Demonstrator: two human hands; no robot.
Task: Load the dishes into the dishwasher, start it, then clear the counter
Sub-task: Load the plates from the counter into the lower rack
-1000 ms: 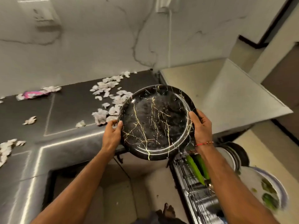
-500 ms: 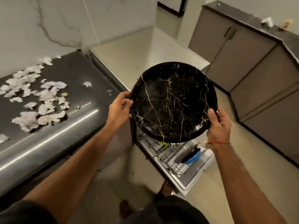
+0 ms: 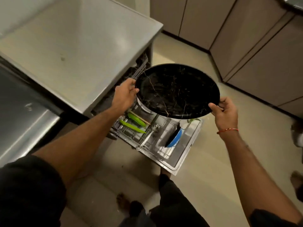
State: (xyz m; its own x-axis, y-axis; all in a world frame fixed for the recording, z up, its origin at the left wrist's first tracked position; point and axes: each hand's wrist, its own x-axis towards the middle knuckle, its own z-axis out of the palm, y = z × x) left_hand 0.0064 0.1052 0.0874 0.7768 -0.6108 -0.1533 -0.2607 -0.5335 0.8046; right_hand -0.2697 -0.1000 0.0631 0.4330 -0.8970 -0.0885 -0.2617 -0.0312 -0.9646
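While both hands grip it, the black plate [image 3: 177,90] with thin gold veins hangs tilted in the air above the pulled-out dishwasher rack [image 3: 148,136]. Left hand [image 3: 125,94]: fingers closed on the plate's left rim, thumb on top. Right hand [image 3: 225,110]: fingers closed on the lower right rim; a red thread bracelet [image 3: 227,130] sits on that wrist. Plate touches nothing but the hands.

Rack contents visible below the plate: green utensils [image 3: 132,126] lying flat on the left side, a metal spoon [image 3: 153,130] near the middle, a blue bowl [image 3: 174,136] standing on edge on the right. A pale round dish [image 3: 143,106] is partly hidden under the plate. Dishwasher door [image 3: 188,145] lies open under the rack. Dishwasher's flat grey top [image 3: 78,46] is at left, beside the dark counter [image 3: 21,104]. Brown cabinets [image 3: 246,38] stand along the far side of the floor.
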